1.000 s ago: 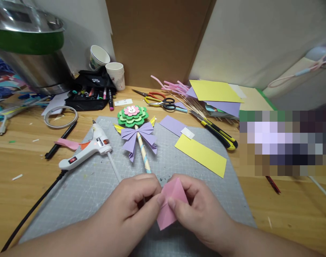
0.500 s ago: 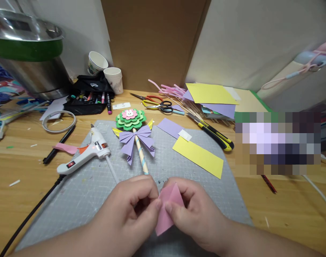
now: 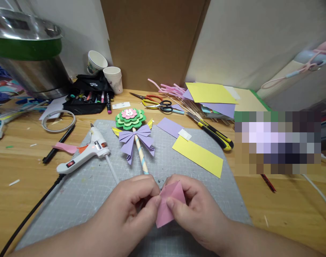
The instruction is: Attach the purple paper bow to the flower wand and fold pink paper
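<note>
Between my two hands is a small piece of folded pink paper (image 3: 167, 212), held up above the grey cutting mat (image 3: 85, 214). My left hand (image 3: 133, 210) pinches its left edge between thumb and fingers. On the other side, my right hand (image 3: 195, 210) grips it, thumb pressed on the front face and fingers behind. Just beyond my hands lies a paper flower wand (image 3: 130, 119) with green and pink layers, a rabbit face, a purple bow (image 3: 135, 137) and a striped stick. My fingers hide the stick's lower end.
A white glue gun (image 3: 85, 153) rests at left, its black cord running forward. Yellow paper (image 3: 197, 157) and purple paper (image 3: 169, 127) lie on the mat. Behind are a utility knife (image 3: 211, 132), scissors (image 3: 160, 104), a pen case (image 3: 88, 103) and paper cups (image 3: 113, 80).
The pink paper has tilted slightly, its lower tip now a little higher. Both hands keep their grip and have barely shifted.
</note>
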The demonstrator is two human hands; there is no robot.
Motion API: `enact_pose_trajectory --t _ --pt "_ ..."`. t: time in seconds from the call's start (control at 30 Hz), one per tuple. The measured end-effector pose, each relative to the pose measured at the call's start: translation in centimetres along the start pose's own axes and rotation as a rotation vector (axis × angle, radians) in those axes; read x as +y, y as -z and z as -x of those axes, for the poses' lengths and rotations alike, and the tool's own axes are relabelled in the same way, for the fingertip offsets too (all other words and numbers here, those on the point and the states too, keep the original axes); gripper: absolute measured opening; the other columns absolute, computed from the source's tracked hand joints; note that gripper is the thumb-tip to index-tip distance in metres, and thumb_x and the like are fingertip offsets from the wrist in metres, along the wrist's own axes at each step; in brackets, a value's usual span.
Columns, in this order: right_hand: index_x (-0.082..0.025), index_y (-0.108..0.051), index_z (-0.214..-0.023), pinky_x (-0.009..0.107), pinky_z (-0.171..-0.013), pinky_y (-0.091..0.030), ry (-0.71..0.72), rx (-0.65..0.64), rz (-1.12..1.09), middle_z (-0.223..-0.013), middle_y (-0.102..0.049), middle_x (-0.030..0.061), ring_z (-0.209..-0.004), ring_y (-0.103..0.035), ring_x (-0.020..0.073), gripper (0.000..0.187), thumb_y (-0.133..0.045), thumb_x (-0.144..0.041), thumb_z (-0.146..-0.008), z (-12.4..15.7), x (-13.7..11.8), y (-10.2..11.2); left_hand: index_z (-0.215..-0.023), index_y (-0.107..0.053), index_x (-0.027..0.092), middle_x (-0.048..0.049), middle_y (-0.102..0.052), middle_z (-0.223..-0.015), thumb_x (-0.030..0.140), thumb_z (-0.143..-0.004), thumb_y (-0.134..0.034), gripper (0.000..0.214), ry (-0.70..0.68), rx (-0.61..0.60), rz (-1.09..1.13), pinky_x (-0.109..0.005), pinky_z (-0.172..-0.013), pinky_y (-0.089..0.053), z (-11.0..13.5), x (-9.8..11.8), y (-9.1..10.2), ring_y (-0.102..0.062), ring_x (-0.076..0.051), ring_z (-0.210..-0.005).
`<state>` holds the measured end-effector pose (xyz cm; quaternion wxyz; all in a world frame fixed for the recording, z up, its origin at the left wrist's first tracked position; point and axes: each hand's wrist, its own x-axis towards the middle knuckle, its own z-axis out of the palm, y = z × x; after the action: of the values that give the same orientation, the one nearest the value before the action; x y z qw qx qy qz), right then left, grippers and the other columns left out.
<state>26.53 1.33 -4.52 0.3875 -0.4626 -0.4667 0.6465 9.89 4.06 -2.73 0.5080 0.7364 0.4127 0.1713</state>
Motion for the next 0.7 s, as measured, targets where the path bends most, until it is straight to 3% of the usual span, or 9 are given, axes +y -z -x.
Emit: enact_pose_trajectory --t 0.33,0.7 --pt "-0.020 -0.052 -0.067 0.023 -0.052 -0.037 0.042 0.040 -0.007 -0.062 -0.049 -0.0026 -0.057 -0.042 0.0121 0.005 -0.057 -0.020 -0.071 0.23 0.28 -0.06 -0.057 -0.040 0.020 0.0047 -0.041 -0.058 0.023 -0.081 -0.047 0.025 0.063 0.054 0.090 -0.023 -0.053 -0.032 0.08 0.26 -0.10 -0.040 -0.012 -0.058" --pt "-0.020 -0.052 -0.067 0.023 -0.053 -0.037 -0.011 0.045 -0.049 -0.061 -0.046 -0.0035 -0.057 -0.041 0.0120 0.010 -0.059 -0.026 -0.071 0.06 0.32 0.12 -0.057 -0.039 0.020 0.0050 -0.036 -0.057 0.025 -0.082 -0.044 0.025 0.106 -0.005 0.109 -0.024 -0.052 -0.029 0.07 -0.12 -0.20 -0.036 -0.012 -0.056"
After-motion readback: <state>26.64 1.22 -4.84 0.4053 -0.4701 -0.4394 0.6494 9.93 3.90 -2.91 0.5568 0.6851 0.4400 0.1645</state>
